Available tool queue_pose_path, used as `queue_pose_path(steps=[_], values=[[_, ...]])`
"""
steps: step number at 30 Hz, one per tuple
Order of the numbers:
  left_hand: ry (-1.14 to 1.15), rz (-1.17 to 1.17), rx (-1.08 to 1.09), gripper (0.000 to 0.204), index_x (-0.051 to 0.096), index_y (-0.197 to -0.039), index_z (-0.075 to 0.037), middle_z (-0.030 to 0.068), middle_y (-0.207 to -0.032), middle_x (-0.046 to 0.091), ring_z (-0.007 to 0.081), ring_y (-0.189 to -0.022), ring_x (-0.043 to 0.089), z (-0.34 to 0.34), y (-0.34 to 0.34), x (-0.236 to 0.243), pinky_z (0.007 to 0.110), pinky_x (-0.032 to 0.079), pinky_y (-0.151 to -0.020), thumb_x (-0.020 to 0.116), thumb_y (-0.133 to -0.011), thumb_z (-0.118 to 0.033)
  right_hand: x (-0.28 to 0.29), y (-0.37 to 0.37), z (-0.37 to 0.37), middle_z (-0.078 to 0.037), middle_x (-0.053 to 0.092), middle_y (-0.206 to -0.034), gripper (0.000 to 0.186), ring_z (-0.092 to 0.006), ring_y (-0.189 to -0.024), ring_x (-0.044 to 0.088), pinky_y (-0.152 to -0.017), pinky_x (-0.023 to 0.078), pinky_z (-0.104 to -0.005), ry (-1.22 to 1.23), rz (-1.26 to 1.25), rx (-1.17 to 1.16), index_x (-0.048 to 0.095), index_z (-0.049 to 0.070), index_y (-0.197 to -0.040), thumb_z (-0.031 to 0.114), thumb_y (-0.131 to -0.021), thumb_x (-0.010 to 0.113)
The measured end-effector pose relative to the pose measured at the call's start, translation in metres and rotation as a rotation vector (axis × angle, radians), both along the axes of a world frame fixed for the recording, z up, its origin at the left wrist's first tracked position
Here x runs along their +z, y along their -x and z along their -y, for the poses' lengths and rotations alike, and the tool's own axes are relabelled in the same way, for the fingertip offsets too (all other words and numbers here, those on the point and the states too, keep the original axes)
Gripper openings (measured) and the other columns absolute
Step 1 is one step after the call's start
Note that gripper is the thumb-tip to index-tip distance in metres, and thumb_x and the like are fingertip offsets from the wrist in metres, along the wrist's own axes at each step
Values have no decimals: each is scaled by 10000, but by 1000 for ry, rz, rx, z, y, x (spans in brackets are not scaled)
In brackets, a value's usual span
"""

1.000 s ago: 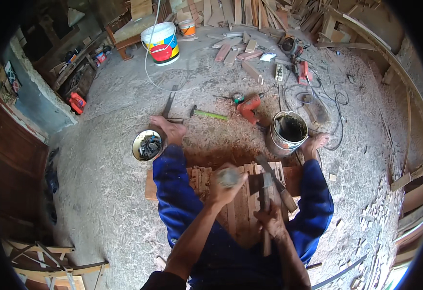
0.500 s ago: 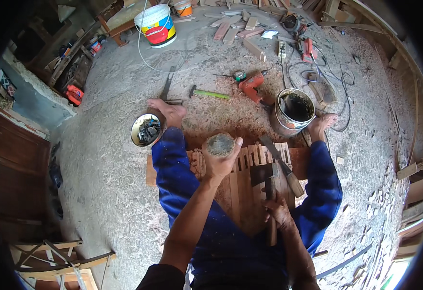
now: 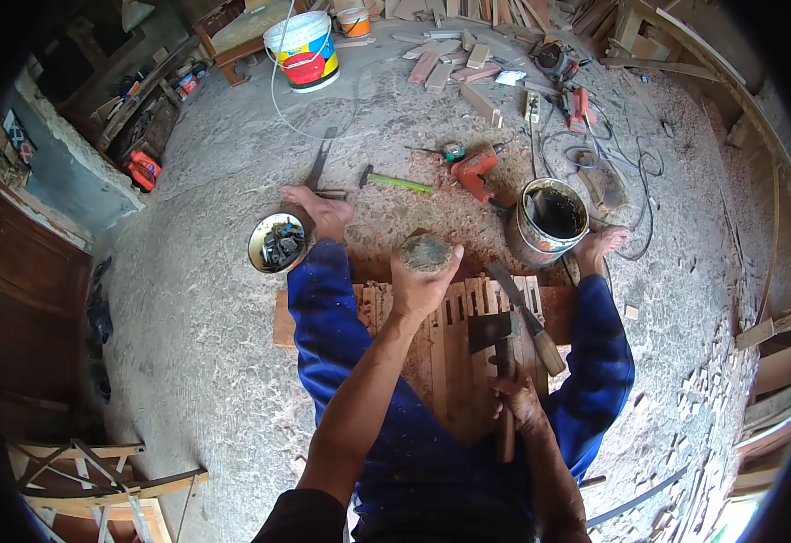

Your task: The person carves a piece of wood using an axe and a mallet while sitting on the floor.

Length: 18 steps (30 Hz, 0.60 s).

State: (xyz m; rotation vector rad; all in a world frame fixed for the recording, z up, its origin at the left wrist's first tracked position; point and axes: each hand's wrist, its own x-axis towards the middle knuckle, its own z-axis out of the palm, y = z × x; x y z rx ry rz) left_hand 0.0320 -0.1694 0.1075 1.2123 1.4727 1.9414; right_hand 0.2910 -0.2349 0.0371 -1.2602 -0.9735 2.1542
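My left hand (image 3: pixel 422 290) grips a round mallet-like block (image 3: pixel 427 253), its worn grey end upward, above slotted wooden strips (image 3: pixel 442 380) lying side by side between my legs. My right hand (image 3: pixel 520 403) is closed on the wooden handle of a broad dark blade with a metal head (image 3: pixel 490 330), held over those strips. Just right of it a chisel (image 3: pixel 547 348) with a wooden handle lies diagonally on the wood, which rests across a brown board (image 3: pixel 283 319).
A tin of small metal parts (image 3: pixel 269 242), a green-handled hammer (image 3: pixel 395 182), red drill (image 3: pixel 475 172) and dark-stained bucket (image 3: pixel 547 237) surround my feet. Farther off are a paint bucket (image 3: pixel 303 54), cables (image 3: pixel 648 167), wood offcuts (image 3: pixel 440 77) and a wooden frame (image 3: pixel 115 489).
My left hand and its block, blurred low over the wood a second ago, are now higher and steadier, shifted slightly rightward since the middle frame. My right hand keeps its grip.
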Motion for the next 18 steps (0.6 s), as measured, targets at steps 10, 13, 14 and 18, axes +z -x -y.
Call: queue_pose_path(steps=[10,13,14,18], values=[[4,-19,-3,231,617,-711,-46,-9,-615,604,84,-500,519,-4,2,-6,282,403,-468,771,-875,-103,-4,-3,0,-35,516,-711,527,-132,-444,511,-378,482,-285,42,-15,-21,480,18,-1321,70,-834,675],[-200,-87,131,204,628,-734,-41,-5,-629,608,77,-507,518,-13,-15,4,280,398,-462,763,-879,-87,-3,-2,1,-35,517,-709,533,-132,-442,511,-377,483,-286,53,-17,-35,479,16,-1322,72,-830,678],[-119,-28,113,185,637,-755,-34,0,-661,629,90,-552,547,-12,-12,-2,290,430,-515,770,-870,-92,-3,-1,2,-34,517,-707,536,-132,-441,511,-378,483,-286,55,-20,-38,478,15,-1322,72,-828,679],[62,86,-26,173,642,-774,-23,1,-695,645,92,-606,573,-4,8,-10,287,470,-577,776,-859,-91,2,4,2,-31,515,-694,543,-133,-440,511,-382,482,-289,30,-8,-28,477,13,-1320,79,-822,686]])
